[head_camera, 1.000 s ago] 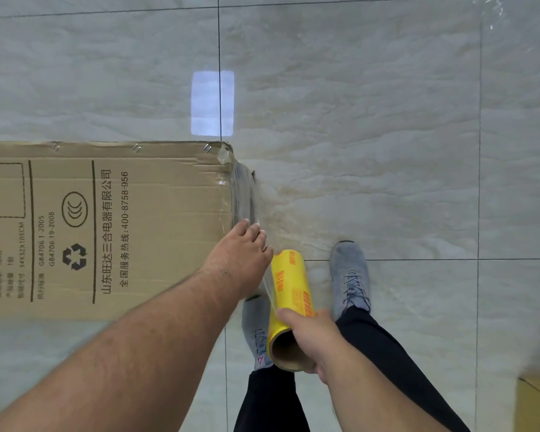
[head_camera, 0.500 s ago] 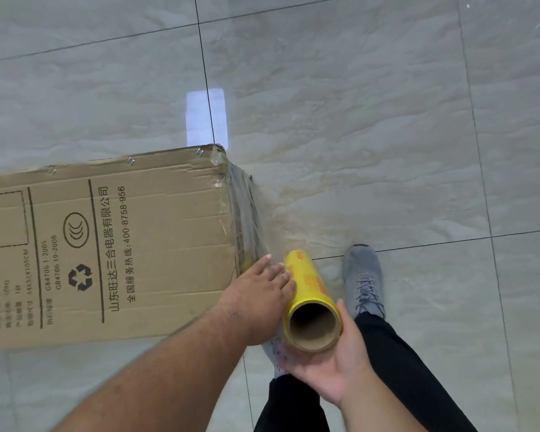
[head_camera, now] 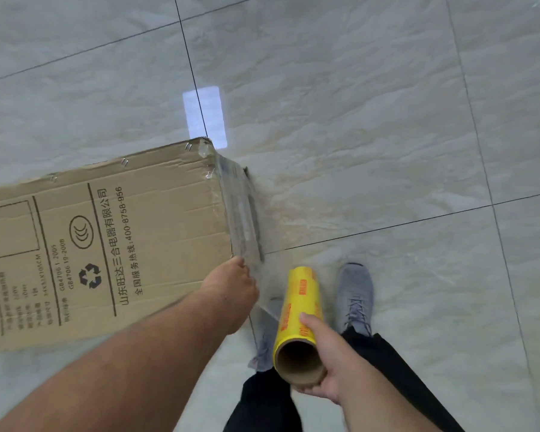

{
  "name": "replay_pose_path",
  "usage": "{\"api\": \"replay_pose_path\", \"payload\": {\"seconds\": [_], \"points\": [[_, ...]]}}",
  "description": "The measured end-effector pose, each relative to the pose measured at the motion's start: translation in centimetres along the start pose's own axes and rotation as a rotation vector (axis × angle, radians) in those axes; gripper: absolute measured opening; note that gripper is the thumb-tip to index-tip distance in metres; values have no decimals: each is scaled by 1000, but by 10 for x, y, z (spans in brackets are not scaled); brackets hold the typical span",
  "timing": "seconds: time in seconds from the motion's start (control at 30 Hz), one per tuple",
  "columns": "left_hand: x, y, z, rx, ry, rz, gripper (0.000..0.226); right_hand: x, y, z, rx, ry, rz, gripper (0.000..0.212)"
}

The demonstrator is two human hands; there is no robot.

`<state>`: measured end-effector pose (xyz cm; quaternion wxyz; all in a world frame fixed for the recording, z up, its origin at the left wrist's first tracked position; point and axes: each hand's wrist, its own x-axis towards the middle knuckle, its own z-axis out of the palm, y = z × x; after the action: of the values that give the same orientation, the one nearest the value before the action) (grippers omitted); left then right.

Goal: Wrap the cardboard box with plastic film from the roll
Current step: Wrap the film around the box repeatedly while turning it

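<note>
- Two hands are at work here: your left hand [head_camera: 231,291] is at the near right corner of the cardboard box [head_camera: 106,244], and your right hand [head_camera: 321,366] carries the roll of plastic film [head_camera: 300,310].
- Your left hand reaches down over the box's corner, its back facing the camera; the fingers bend over the edge and out of sight, so you cannot tell from this view whether they pinch the film or only press it against the cardboard.
- Your right hand grips the roll near its open cardboard end, thumb lying along the yellow printed surface and fingers curled underneath the core.
- The roll is tilted, its hollow end toward you, just right of the box's corner and apart from it.
- A sheet of plastic film [head_camera: 240,213] clings over the box's right end face, wrinkled and glossy, and a clear stretch runs from there past your left hand toward the roll.
- The box lies flat on the tiled floor [head_camera: 356,120], printed side up, extending off the left edge.
- Your grey shoes [head_camera: 356,294] stand just below and right of the roll.
</note>
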<state>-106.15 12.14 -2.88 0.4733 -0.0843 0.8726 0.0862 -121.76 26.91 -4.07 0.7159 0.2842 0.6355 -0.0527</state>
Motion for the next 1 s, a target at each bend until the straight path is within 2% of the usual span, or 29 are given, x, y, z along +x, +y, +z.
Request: {"api": "replay_pose_path", "payload": {"seconds": [0.13, 0.2, 0.3, 0.43, 0.57, 0.63, 0.77, 0.87, 1.0], "points": [[1, 1, -1, 67, -63, 12, 28, 23, 21, 37, -9, -97, 85, 69], [4, -1, 5, 78, -42, 29, 27, 31, 33, 55, 41, -145, 113, 70], [2, -3, 9, 91, 27, 51, 28, 43, 47, 73, 188, -173, 101, 69], [-2, 0, 21, 129, 112, 71, 30, 48, 61, 85, 398, -236, 75, 79], [-2, -2, 25, 137, 160, 81, 33, 55, 70, 93, 620, -295, 56, 70], [-1, -2, 25, 151, 168, 81, 32, 61, 76, 97, 710, -344, 43, 74], [2, -2, 35, 167, 164, 144, 37, 66, 87, 94, 691, -364, 44, 78], [-1, 14, 49, 254, 147, 243, 35, 72, 104, 85, 582, -309, 91, 81], [-7, 32, 56, 394, 101, 239, 32, 70, 106, 90, 366, -215, 57, 75]]}}
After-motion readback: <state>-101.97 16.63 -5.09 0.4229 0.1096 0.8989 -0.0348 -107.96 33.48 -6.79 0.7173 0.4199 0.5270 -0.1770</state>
